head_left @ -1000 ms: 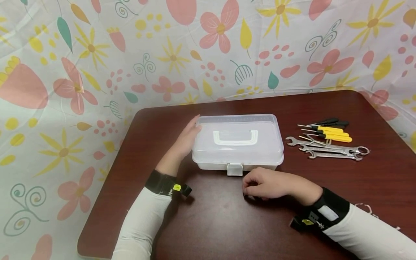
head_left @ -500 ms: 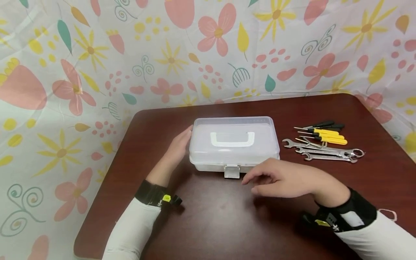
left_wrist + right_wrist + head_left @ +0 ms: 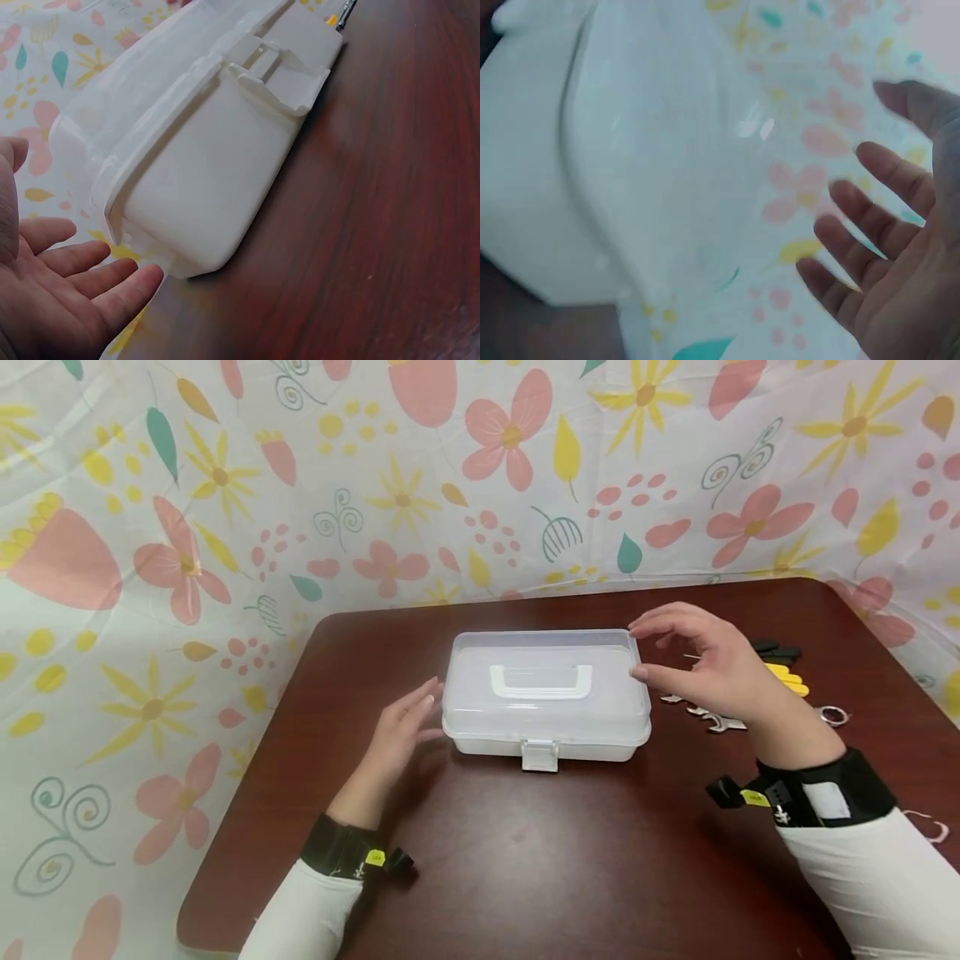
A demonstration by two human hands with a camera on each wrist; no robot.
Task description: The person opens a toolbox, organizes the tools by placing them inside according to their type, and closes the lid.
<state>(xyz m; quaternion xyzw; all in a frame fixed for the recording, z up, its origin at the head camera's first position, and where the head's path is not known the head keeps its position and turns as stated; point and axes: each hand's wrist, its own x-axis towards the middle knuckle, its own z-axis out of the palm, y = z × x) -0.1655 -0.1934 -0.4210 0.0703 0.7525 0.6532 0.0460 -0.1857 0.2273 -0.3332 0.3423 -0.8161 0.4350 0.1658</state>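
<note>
A white plastic toolbox (image 3: 547,718) with a translucent lid and a folded-down handle (image 3: 542,683) sits in the middle of the table. The latch (image 3: 540,756) on its front hangs loose, its flap standing out from the wall in the left wrist view. By the box's left end is my left hand (image 3: 397,731), fingers spread and relaxed. My right hand (image 3: 712,664) is at the right end, with thumb and fingers apart and fingertips right at the lid's edge. Neither hand grips anything.
Yellow-handled screwdrivers (image 3: 789,679), black-handled ones (image 3: 778,652) and several wrenches (image 3: 723,723) lie right of the box, partly hidden behind my right hand. A flowered curtain (image 3: 480,485) hangs behind the dark red table (image 3: 525,860).
My right hand has left the front by the latch and moved up to the box's right end. The left hand has drawn slightly back and down along the left end. The lid stays down.
</note>
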